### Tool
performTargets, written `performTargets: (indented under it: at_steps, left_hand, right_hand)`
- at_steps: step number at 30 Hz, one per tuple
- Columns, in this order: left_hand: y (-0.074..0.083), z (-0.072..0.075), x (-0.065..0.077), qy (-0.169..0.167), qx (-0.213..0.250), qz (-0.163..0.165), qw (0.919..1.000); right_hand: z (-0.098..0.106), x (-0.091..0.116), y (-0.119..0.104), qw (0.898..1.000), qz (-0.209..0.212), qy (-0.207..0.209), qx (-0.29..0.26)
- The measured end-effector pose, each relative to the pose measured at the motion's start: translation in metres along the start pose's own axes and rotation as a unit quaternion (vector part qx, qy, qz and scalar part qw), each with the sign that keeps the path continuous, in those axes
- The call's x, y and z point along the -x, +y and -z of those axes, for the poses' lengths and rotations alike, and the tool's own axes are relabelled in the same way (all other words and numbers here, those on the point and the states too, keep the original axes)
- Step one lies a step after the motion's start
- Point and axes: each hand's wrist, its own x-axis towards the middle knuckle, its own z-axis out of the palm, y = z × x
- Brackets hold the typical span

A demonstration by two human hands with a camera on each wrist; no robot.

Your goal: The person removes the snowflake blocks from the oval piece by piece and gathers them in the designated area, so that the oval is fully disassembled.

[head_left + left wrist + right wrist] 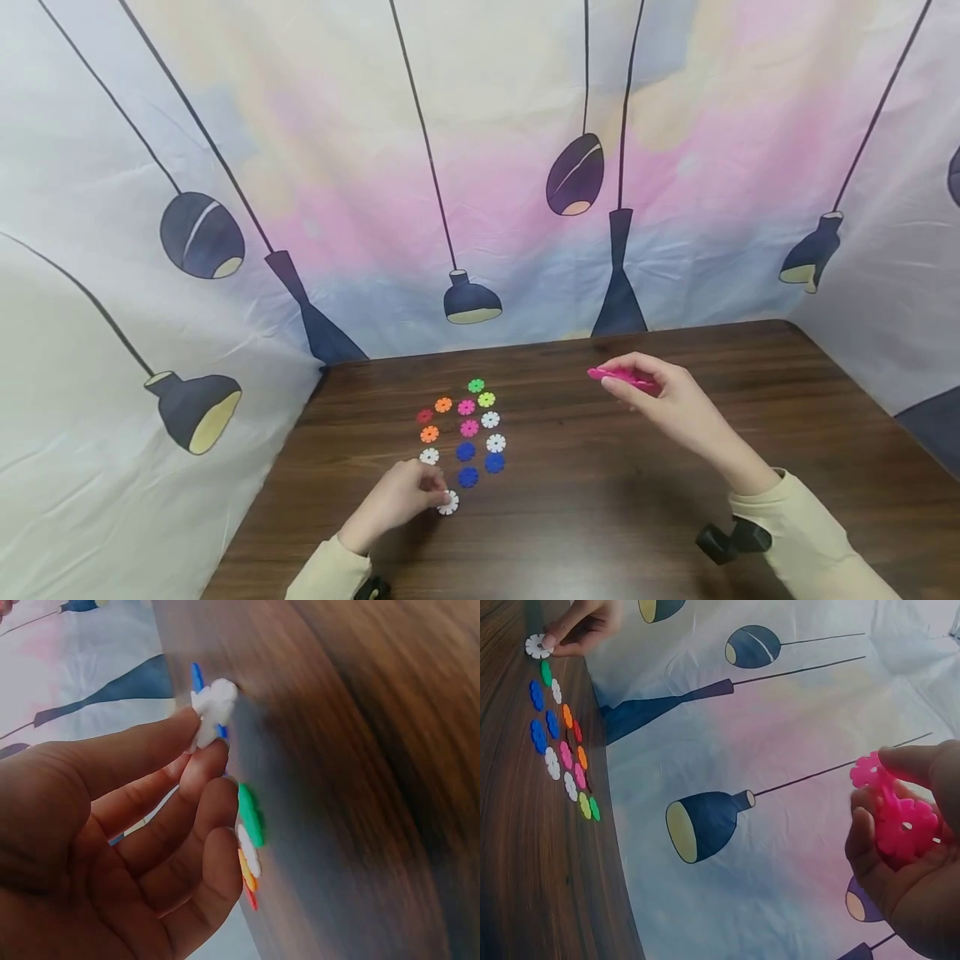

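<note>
My left hand (397, 500) pinches a white notched plastic disc (448, 503) between thumb and index finger, just over the near end of a group of discs. Its remaining fingers are curled behind, as the left wrist view shows. A white disc (429, 457) lies just beyond these fingers. Beneath that hand is a green disc (546, 673), seen in the right wrist view and covered in the head view. Raised above the table's right half, my right hand (678, 408) holds pink notched discs (904, 825); at least two show, partly covered by the fingers.
Several more discs lie flat in rough columns on the dark wooden table (585, 517): blue discs (468, 477), pink discs (468, 427), orange discs (443, 404), a red disc (425, 416) and a yellow-green disc (487, 400). A lamp-patterned cloth (510, 242) hangs behind the table.
</note>
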Motion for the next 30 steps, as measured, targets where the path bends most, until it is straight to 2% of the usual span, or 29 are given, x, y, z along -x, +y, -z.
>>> performTargets:
  at_steps: [6,14,23,27,30]
  left_hand:
    - [-0.003,-0.002,-0.002,0.015,-0.029,0.007,0.9994]
    - [0.0,-0.007,-0.004,0.034,-0.048,0.017,0.9981]
    - [-0.002,-0.01,-0.008,0.037,-0.063,0.028,0.9969]
    - [0.0,-0.007,-0.01,0.04,-0.064,0.023,0.9969]
    - [0.008,0.0,-0.014,0.05,-0.05,0.013,0.9974]
  right_hand:
    - [0.0,0.004,0.002,1.0,0.013,-0.015,-0.003]
    - [-0.004,0.006,0.001,0.999,0.015,-0.004,-0.029]
    - [-0.004,0.005,-0.001,0.999,0.024,-0.001,-0.033]
    - [-0.005,0.005,-0.001,0.999,0.027,-0.005,-0.04]
    - [-0.006,0.006,-0.004,0.999,0.026,-0.009,-0.045]
